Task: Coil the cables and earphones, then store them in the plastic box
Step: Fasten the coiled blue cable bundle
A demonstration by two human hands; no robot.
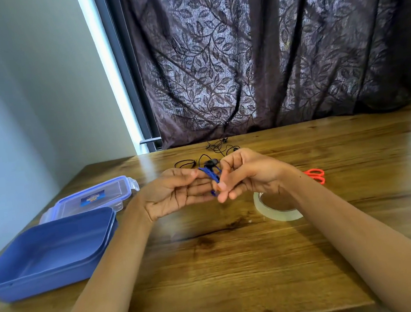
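Note:
A blue cable (210, 175) is wound in loops around the fingers of my left hand (178, 193), which is palm up above the table's middle. My right hand (246, 174) pinches the cable from the right, fingers curled, touching the left fingertips. The blue plastic box (51, 254) sits open and empty at the left. Its clear lid (93, 196) lies just behind it. Black earphones (219, 146) lie tangled at the table's far edge, and another black cable (186, 163) lies beside them.
A roll of clear tape (276, 211) lies flat under my right wrist. Red-handled scissors (315, 174) peek out behind my right forearm. The wooden table (234, 265) ends at a dark leaf-patterned curtain (265, 51) behind.

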